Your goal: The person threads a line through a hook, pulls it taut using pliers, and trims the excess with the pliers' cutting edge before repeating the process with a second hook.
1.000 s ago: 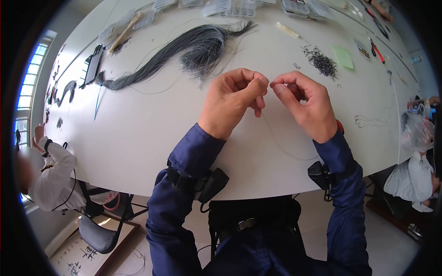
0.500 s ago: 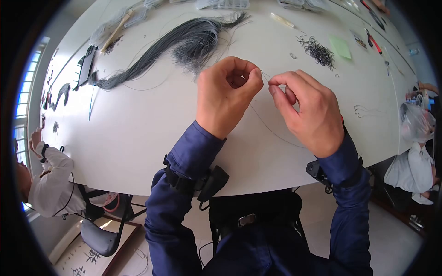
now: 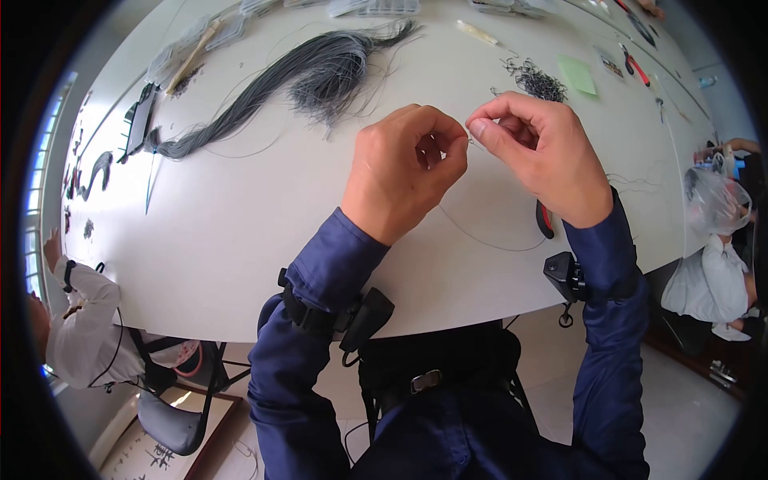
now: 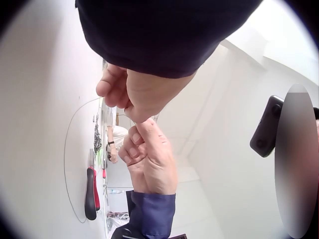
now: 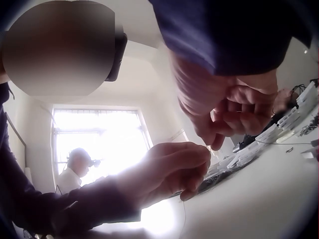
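My left hand [image 3: 404, 172] is raised over the white table with thumb and forefinger pinched together, the other fingers curled. A thin grey fishing line [image 4: 65, 154] hangs from it and loops down over the table. At its fingertips a tiny dark bit of wire or line [image 3: 470, 142] shows, too small to tell which. My right hand [image 3: 548, 152] pinches at the same spot, thumb against forefinger, its tips right by the left ones; what lies between them is mostly hidden. Beneath the right wrist lie red-and-black pliers [image 3: 545, 220].
A long bundle of grey strands [image 3: 264, 100] lies at the back left. Small black hooks [image 3: 538, 80] are heaped behind my right hand, beside a green paper note [image 3: 578, 74]. Clear plastic boxes [image 3: 388, 7] line the back. Another person [image 3: 84, 320] sits at left.
My right hand has risen a little and turned, uncovering the pliers under its wrist. My left hand has tilted, and the fingertips of both hands have come closer together again after parting slightly.
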### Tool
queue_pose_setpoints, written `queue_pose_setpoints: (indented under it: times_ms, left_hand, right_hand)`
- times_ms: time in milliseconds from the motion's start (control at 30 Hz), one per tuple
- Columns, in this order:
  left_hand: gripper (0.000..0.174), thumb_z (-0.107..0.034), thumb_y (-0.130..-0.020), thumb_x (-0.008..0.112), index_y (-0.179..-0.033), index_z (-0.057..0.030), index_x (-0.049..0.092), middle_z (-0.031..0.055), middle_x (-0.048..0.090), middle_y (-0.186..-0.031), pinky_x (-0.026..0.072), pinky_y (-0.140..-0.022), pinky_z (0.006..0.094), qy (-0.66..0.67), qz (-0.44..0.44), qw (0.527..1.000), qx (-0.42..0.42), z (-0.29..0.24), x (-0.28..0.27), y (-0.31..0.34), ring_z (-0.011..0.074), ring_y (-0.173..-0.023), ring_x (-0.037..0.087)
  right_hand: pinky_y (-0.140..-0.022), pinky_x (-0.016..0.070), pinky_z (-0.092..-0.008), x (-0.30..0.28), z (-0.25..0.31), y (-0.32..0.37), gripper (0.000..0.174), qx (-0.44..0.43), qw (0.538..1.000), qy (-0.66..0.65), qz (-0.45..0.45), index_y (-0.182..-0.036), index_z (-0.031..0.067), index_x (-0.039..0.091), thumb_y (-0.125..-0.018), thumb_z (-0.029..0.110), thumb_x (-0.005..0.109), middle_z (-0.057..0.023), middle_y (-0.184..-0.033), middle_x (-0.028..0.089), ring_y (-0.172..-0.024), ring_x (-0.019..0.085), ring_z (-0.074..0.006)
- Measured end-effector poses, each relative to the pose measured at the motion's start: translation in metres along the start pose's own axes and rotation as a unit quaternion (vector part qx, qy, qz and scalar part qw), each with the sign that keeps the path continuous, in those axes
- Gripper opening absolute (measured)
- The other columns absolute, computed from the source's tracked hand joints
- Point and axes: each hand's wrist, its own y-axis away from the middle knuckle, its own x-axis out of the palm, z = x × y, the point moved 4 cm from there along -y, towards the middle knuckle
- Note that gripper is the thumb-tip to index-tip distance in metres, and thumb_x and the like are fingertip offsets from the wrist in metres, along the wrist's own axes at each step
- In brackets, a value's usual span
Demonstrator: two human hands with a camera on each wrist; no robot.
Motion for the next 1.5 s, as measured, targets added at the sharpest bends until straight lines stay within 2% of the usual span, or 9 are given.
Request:
queue_pose_setpoints:
  times_ms: [167,467,667,967,1167,1267,1367,1467,1500]
  left_hand:
    - [0.01,-0.006,-0.08,0.072,-0.087,-0.0009,0.068,0.0067,0.065,-0.076,0.0499,-0.059,0.0275,0.004,0.008,1.0,0.013,-0.002,0.001,0.001,0.0147,-0.061,0.059]
    - [0.01,-0.008,-0.085,0.073,-0.088,0.0002,0.069,0.0052,0.068,-0.075,0.0496,-0.061,0.0249,0.096,-0.014,0.995,-0.03,0.007,0.001,0.001,0.0106,-0.063,0.061]
    - [0.01,-0.008,-0.085,0.073,-0.089,0.0006,0.07,0.0052,0.069,-0.076,0.0505,-0.062,0.0241,0.109,-0.023,0.993,-0.037,0.007,0.0,0.0,0.0101,-0.065,0.062]
    - [0.011,-0.009,-0.085,0.073,-0.089,0.001,0.071,0.0054,0.07,-0.076,0.0512,-0.063,0.0243,0.11,-0.027,0.991,-0.066,0.006,-0.002,0.001,0.0103,-0.066,0.063]
    - [0.011,-0.009,-0.086,0.072,-0.09,0.002,0.07,0.0058,0.071,-0.078,0.0522,-0.065,0.0244,0.118,-0.053,0.989,-0.076,0.008,-0.004,0.001,0.0105,-0.068,0.064]
    - [0.011,-0.008,-0.087,0.071,-0.09,0.0026,0.07,0.0057,0.071,-0.079,0.0524,-0.065,0.0243,0.116,-0.065,0.988,-0.084,0.007,-0.006,0.0,0.0103,-0.068,0.065]
    - [0.011,-0.007,-0.087,0.071,-0.09,0.003,0.069,0.0057,0.071,-0.079,0.0524,-0.064,0.0242,0.107,-0.07,0.988,-0.088,0.007,-0.007,0.0,0.01,-0.067,0.064]
    - [0.01,-0.007,-0.087,0.071,-0.09,0.0029,0.069,0.0058,0.071,-0.079,0.052,-0.063,0.0245,0.094,-0.074,0.99,-0.079,0.007,-0.008,0.0,0.0099,-0.066,0.064]
    - [0.01,-0.006,-0.087,0.071,-0.089,0.0028,0.069,0.0059,0.07,-0.078,0.0518,-0.063,0.0247,0.088,-0.076,0.991,-0.068,0.009,-0.008,0.0,0.0102,-0.066,0.064]
  right_hand:
    - [-0.052,0.0348,-0.0227,0.001,-0.02,-0.009,0.019,0.0,0.996,-0.075,0.038,-0.094,0.0008,0.071,-0.093,0.019,0.068,0.0058,-0.065,0.054,-0.058,0.041,-0.0024]
    - [-0.049,0.0284,-0.0184,0.004,-0.024,-0.008,0.024,0.13,0.963,-0.228,0.062,-0.1,0.002,0.072,-0.093,0.025,0.07,0.0069,-0.073,0.063,-0.055,0.038,0.0018]
    - [-0.047,0.0238,-0.0182,0.009,-0.031,-0.008,0.025,0.138,0.955,-0.255,0.067,-0.099,0.0035,0.072,-0.092,0.028,0.071,0.0066,-0.074,0.064,-0.052,0.034,0.0021]
    - [-0.051,0.0297,-0.0188,0.011,-0.025,-0.004,0.022,0.131,0.955,-0.258,0.06,-0.099,0.0021,0.072,-0.092,0.023,0.072,0.0073,-0.071,0.061,-0.059,0.042,0.001]
    - [-0.051,0.0299,-0.0221,0.017,-0.02,0.002,0.019,0.046,0.988,-0.146,-0.007,-0.097,0.0003,0.072,-0.091,0.018,0.071,0.0094,-0.059,0.046,-0.056,0.037,-0.0015]
    - [-0.049,0.0297,-0.0245,0.016,-0.002,0.01,0.014,0.02,0.996,-0.076,-0.04,-0.097,0.0019,0.071,-0.09,0.014,0.07,0.0049,-0.054,0.04,-0.052,0.034,-0.0042]
    - [-0.051,0.0296,-0.024,0.017,0.009,0.016,0.01,0.01,0.998,-0.002,-0.059,-0.099,0.0018,0.071,-0.091,0.008,0.069,0.0054,-0.062,0.041,-0.057,0.035,-0.0036]
    - [-0.051,0.0337,-0.0267,0.019,0.017,0.02,0.01,-0.107,0.984,0.09,-0.108,-0.098,0.0032,0.07,-0.088,0.005,0.07,0.0001,-0.063,0.043,-0.056,0.038,-0.0081]
    - [-0.052,0.0387,-0.0287,0.019,0.018,0.021,0.01,-0.115,0.981,0.11,-0.114,-0.096,0.0044,0.069,-0.087,0.005,0.07,-0.0024,-0.068,0.05,-0.057,0.045,-0.0128]
